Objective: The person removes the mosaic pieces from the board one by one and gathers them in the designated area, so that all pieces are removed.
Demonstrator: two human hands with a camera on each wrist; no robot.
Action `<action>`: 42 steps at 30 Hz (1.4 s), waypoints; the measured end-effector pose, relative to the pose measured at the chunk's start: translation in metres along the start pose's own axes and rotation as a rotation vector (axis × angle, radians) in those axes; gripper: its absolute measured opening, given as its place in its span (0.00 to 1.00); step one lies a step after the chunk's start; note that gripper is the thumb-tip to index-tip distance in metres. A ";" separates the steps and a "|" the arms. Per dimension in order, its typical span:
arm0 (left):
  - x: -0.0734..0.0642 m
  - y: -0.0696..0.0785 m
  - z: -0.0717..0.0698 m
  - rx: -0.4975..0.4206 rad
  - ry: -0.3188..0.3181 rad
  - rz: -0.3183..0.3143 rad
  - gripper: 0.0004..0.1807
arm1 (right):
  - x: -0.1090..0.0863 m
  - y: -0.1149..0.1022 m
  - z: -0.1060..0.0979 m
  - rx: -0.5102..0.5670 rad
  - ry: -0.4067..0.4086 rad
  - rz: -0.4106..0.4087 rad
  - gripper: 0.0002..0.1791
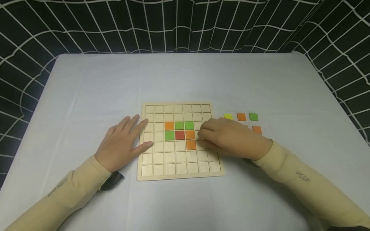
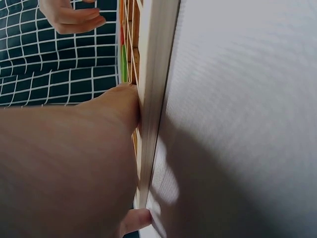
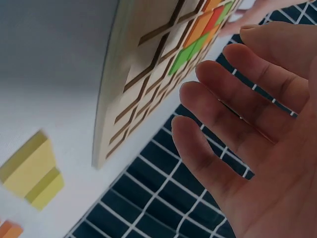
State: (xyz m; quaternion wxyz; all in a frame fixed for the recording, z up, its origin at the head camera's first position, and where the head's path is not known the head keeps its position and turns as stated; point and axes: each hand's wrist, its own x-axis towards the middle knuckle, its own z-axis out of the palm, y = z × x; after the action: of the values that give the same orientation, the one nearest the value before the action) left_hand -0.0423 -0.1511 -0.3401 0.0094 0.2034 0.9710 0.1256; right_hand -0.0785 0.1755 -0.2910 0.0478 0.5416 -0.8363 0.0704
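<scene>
A wooden grid board (image 1: 158, 169) lies on the table, with a block of coloured tiles in its middle cells. Among them are a red tile (image 1: 180, 135), an orange tile (image 1: 191, 145) and a green tile (image 1: 169, 135). My left hand (image 1: 119, 144) rests at the board's left edge, fingers spread, with the thumb on the rim area. Over the board's right side hovers my right hand (image 1: 234, 136). In the right wrist view its fingers (image 3: 218, 104) are loosely bent and apart, with no tile visible between them.
Loose tiles lie right of the board: a yellow tile (image 1: 228, 116), an orange tile (image 1: 241, 116), a green tile (image 1: 253, 116) and another orange tile (image 1: 257, 129). My right hand partly covers one more. A dark grid-patterned curtain (image 1: 156, 29) hangs behind the white table (image 1: 179, 77).
</scene>
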 end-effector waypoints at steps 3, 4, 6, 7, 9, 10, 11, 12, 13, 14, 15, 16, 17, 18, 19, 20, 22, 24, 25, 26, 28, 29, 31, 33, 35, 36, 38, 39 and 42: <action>0.000 0.000 -0.001 0.005 0.005 0.003 0.39 | 0.005 -0.002 0.003 0.009 -0.006 -0.016 0.03; 0.000 0.000 -0.001 0.008 0.008 0.004 0.39 | 0.006 -0.003 0.005 0.010 -0.005 -0.025 0.03; 0.000 -0.001 -0.002 0.013 0.016 0.009 0.39 | 0.010 -0.004 0.007 0.017 -0.004 -0.038 0.05; 0.000 -0.001 -0.002 0.014 0.018 0.011 0.39 | 0.011 -0.004 0.008 0.020 -0.001 -0.045 0.05; 0.001 -0.001 -0.003 0.013 0.022 0.012 0.39 | 0.014 -0.006 0.011 0.022 0.008 -0.054 0.06; 0.001 -0.001 -0.003 0.011 0.020 0.011 0.39 | 0.015 -0.006 0.012 0.023 0.010 -0.059 0.07; 0.001 -0.001 -0.003 0.009 0.018 0.010 0.39 | 0.016 -0.007 0.013 0.024 0.012 -0.062 0.06; 0.001 -0.001 -0.003 0.008 0.016 0.008 0.39 | 0.016 -0.008 0.015 0.022 0.016 -0.065 0.06; 0.001 -0.001 -0.003 0.006 0.014 0.007 0.39 | 0.017 -0.008 0.017 0.026 0.020 -0.069 0.06; 0.001 -0.001 -0.003 0.004 0.013 0.005 0.39 | 0.018 -0.008 0.018 0.031 0.021 -0.074 0.06; 0.001 0.000 -0.004 0.003 0.010 0.003 0.39 | 0.018 -0.009 0.019 0.033 0.019 -0.079 0.06; 0.001 0.000 -0.004 0.001 0.008 0.002 0.39 | 0.019 -0.009 0.020 0.038 0.019 -0.084 0.06; 0.001 0.000 -0.004 0.000 0.007 0.002 0.39 | 0.019 -0.009 0.021 0.043 0.018 -0.088 0.06; 0.001 0.000 -0.004 -0.001 0.005 0.001 0.39 | 0.019 -0.009 0.022 0.049 0.017 -0.091 0.06; 0.001 0.000 -0.004 -0.002 0.002 0.000 0.39 | 0.018 -0.009 0.022 0.053 0.013 -0.093 0.07; 0.002 0.000 -0.004 -0.002 -0.001 -0.002 0.39 | 0.018 -0.009 0.022 0.055 0.010 -0.094 0.07; 0.002 0.000 -0.003 -0.002 -0.005 -0.003 0.39 | 0.018 -0.009 0.023 0.052 0.004 -0.092 0.07; 0.002 0.001 -0.003 -0.001 -0.007 -0.005 0.39 | 0.018 -0.009 0.023 0.044 -0.002 -0.088 0.07; 0.002 0.000 -0.003 0.000 -0.008 -0.006 0.39 | 0.017 -0.009 0.024 0.038 -0.005 -0.087 0.07; 0.002 0.000 -0.003 -0.001 -0.009 -0.007 0.39 | 0.017 -0.009 0.024 0.032 -0.008 -0.085 0.07; 0.001 0.000 -0.002 -0.002 -0.012 -0.008 0.39 | 0.017 -0.009 0.025 0.021 -0.014 -0.084 0.07; 0.001 0.000 -0.002 -0.001 -0.012 -0.008 0.39 | 0.017 -0.009 0.025 0.018 -0.015 -0.083 0.06; 0.001 0.000 -0.002 0.000 -0.011 -0.006 0.39 | 0.017 -0.009 0.025 0.010 -0.017 -0.084 0.06; 0.001 0.000 -0.001 0.001 -0.007 -0.004 0.39 | 0.018 -0.010 0.025 0.009 -0.016 -0.085 0.05; 0.001 0.000 -0.001 0.004 -0.003 -0.001 0.39 | 0.018 -0.010 0.025 0.011 -0.015 -0.086 0.05; 0.000 0.000 0.000 0.004 -0.003 -0.002 0.39 | 0.018 -0.010 0.025 0.011 -0.014 -0.087 0.05; 0.000 0.000 0.000 0.004 -0.003 -0.003 0.39 | 0.018 -0.009 0.025 0.015 -0.009 -0.088 0.05; 0.000 0.000 0.000 0.004 -0.003 -0.004 0.39 | 0.018 -0.009 0.025 0.013 -0.007 -0.090 0.05; 0.000 -0.001 0.000 0.004 -0.003 -0.004 0.39 | 0.017 -0.009 0.025 0.003 0.003 -0.094 0.05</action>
State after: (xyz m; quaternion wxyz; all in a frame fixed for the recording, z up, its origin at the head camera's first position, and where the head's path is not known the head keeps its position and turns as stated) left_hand -0.0427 -0.1516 -0.3399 0.0106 0.2016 0.9716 0.1233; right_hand -0.0777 0.1521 -0.3119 0.0513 0.5803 -0.8098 0.0701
